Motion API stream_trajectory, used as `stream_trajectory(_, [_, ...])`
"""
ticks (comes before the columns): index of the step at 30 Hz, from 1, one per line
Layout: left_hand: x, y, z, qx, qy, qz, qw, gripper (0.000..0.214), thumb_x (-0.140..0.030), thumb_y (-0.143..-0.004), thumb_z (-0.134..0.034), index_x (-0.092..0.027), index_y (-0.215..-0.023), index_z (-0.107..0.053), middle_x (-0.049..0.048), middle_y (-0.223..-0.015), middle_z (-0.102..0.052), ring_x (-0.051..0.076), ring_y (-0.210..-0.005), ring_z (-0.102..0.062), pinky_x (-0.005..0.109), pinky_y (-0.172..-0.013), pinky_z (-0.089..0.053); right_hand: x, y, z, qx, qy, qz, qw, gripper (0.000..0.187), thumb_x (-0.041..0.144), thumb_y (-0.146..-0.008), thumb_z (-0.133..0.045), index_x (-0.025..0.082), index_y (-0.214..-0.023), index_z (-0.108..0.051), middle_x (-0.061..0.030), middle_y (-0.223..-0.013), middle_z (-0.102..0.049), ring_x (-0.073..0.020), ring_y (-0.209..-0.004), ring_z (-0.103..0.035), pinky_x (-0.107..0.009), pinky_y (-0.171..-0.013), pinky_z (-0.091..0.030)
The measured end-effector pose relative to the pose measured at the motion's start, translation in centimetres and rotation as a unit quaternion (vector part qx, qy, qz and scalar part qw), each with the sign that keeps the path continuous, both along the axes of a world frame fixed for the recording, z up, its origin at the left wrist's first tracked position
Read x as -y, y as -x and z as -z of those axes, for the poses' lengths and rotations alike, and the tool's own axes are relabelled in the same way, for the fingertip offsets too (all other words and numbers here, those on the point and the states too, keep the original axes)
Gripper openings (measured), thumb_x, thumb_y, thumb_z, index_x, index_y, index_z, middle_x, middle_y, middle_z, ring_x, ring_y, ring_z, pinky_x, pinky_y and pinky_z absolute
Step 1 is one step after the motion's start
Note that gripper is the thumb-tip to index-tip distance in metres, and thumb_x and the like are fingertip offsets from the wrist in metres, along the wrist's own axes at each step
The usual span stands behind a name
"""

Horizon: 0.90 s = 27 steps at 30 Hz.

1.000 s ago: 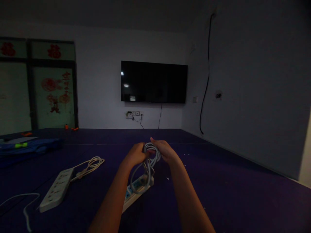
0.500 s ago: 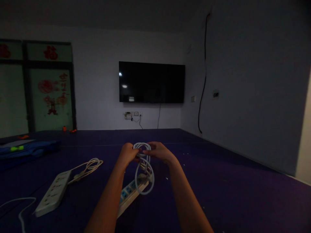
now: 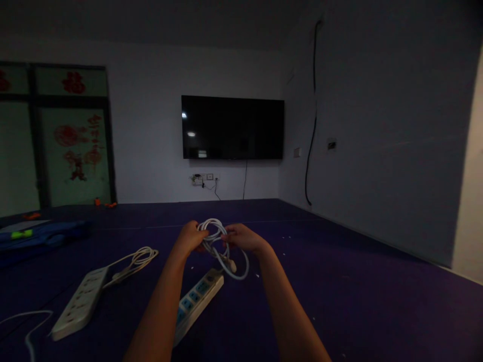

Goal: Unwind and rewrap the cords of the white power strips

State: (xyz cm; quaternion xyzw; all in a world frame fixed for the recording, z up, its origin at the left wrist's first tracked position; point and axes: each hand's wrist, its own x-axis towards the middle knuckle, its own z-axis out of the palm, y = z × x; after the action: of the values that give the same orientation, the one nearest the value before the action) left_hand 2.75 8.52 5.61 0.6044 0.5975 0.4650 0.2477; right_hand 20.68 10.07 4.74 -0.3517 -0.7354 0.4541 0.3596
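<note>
Between my two hands is a coiled white power cord [image 3: 212,221], raised above the purple surface. My left hand [image 3: 189,237] is closed on the left side of the coil, thumb over it. On the other side, my right hand [image 3: 241,236] pinches the coil with its fingertips. A loose loop of the cord and a pale plug [image 3: 232,265] hang below the hands. Under them lies a white power strip [image 3: 199,297] with blue sockets, its near end partly hidden by my left forearm.
A second white power strip [image 3: 81,301] lies at left with its cord [image 3: 141,256] bundled beyond it. Another white cable [image 3: 32,329] is at the near left. Blue folded cloth [image 3: 56,234] sits farther back. White scraps dot the purple surface [image 3: 362,301]. A television [image 3: 233,128] hangs on the far wall.
The coil has tilted and shifted slightly left, and its loose loop has swung up to the right, uncovering more of the power strip. Both hands keep hold.
</note>
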Motion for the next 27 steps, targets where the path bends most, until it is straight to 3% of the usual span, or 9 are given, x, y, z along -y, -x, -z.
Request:
stream_trajectory(6, [0.2, 0.5, -0.5, 0.001, -0.068, 0.035, 0.997, 0.031, -0.020, -0.061, -0.067, -0.013, -0.091, -0.061, 0.0073, -0.084, -0.067, 0.018, -0.076, -0.063, 0.023, -0.063, -0.046, 0.3, -0.2, -0.1, 0.035, -0.067, -0.068, 0.995, 0.018, 0.029, -0.074, -0.062, 0.013, -0.080, -0.067, 0.0034, -0.058, -0.057, -0.0072, -0.055, -0.048, -0.019, -0.054, -0.037])
stream_trajectory(11, [0.3, 0.7, -0.5, -0.012, -0.065, 0.095, 0.993, 0.023, -0.024, -0.062, -0.065, -0.011, -0.080, -0.066, 0.0064, -0.071, -0.067, 0.018, -0.066, -0.061, 0.026, -0.060, -0.044, 0.5, -0.3, -0.2, 0.062, -0.102, -0.099, 0.988, 0.028, 0.031, -0.075, -0.060, 0.015, -0.095, -0.070, 0.0035, -0.058, -0.057, -0.0070, -0.053, -0.045, -0.019, -0.051, -0.034])
stream_trajectory(15, [0.8, 0.6, -0.6, -0.029, -0.054, 0.146, 0.987, 0.032, -0.027, -0.050, -0.073, -0.013, -0.078, -0.068, 0.0044, -0.072, -0.068, 0.019, -0.067, -0.060, 0.026, -0.061, -0.042, 0.5, -0.2, -0.5, 0.075, -0.125, -0.068, 0.987, 0.030, 0.028, -0.075, -0.060, 0.015, -0.100, -0.069, 0.0033, -0.056, -0.058, -0.0062, -0.049, -0.043, -0.018, -0.048, -0.033])
stream_trajectory(18, [1.1, 0.3, -0.8, -0.036, -0.055, 0.165, 0.984, 0.028, -0.026, -0.046, -0.075, -0.013, -0.071, -0.068, 0.0017, -0.064, -0.065, 0.018, -0.065, -0.057, 0.025, -0.059, -0.039, 0.4, 0.0, -0.5, 0.080, -0.147, -0.003, 0.986, 0.028, 0.024, -0.071, -0.064, 0.014, -0.097, -0.071, 0.0021, -0.057, -0.060, -0.0058, -0.047, -0.043, -0.018, -0.045, -0.033])
stream_trajectory(22, [1.1, -0.1, -0.8, -0.010, -0.069, 0.150, 0.986, 0.017, -0.026, -0.052, -0.069, -0.014, -0.063, -0.065, -0.0020, -0.056, -0.059, 0.015, -0.060, -0.052, 0.024, -0.056, -0.035, 0.3, 0.1, -0.6, 0.086, -0.126, 0.085, 0.985, 0.037, 0.027, -0.069, -0.067, 0.014, -0.103, -0.068, -0.0021, -0.063, -0.066, -0.0085, -0.048, -0.049, -0.018, -0.042, -0.035])
stream_trajectory(27, [0.6, -0.6, -0.3, 0.052, -0.064, 0.113, 0.990, 0.016, -0.025, -0.054, -0.069, -0.014, -0.062, -0.061, -0.0047, -0.051, -0.053, 0.010, -0.049, -0.045, 0.021, -0.049, -0.031, 0.7, -0.4, -1.1, 0.120, -0.146, 0.105, 0.976, 0.040, 0.029, -0.071, -0.066, 0.012, -0.107, -0.066, -0.0058, -0.073, -0.069, -0.0119, -0.056, -0.056, -0.022, -0.048, -0.042])
